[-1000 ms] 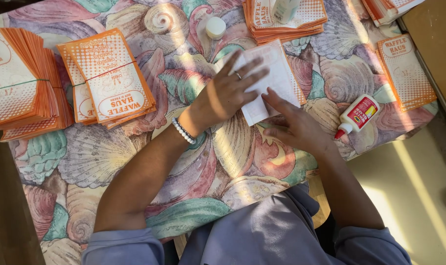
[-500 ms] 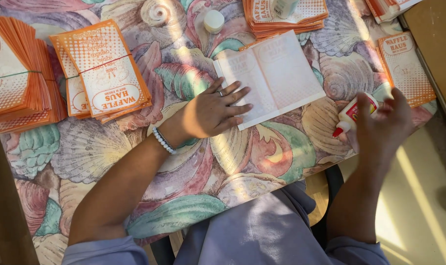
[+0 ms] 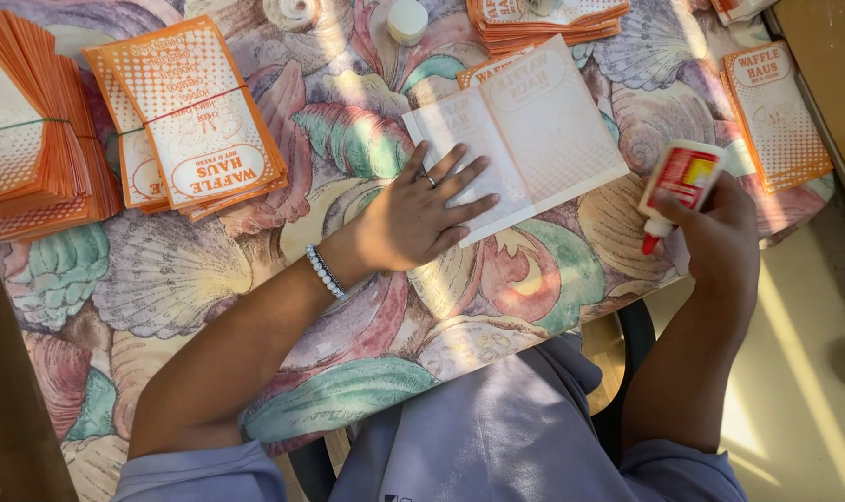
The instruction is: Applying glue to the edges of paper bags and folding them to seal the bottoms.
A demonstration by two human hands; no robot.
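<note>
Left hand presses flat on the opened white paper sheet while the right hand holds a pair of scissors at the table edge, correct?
Not scissors. The head view shows the right hand holding a small white glue bottle with a red label and red tip. The left hand does press flat on the opened white paper sheet.

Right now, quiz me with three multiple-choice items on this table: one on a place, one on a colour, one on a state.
1. Where does the left hand rest?
A. on the white sheet
B. on the banded stack
C. on the round cap

2. What colour is the glue bottle's tip?
A. blue
B. red
C. green

3. How does the sheet lie?
A. rolled up
B. crumpled
C. open and flat

Answers: 1 A, the fingers are spread on the sheet's left half. 2 B, the red tip points down from the right hand. 3 C, both halves lie flat on the shell-print cloth.
</note>
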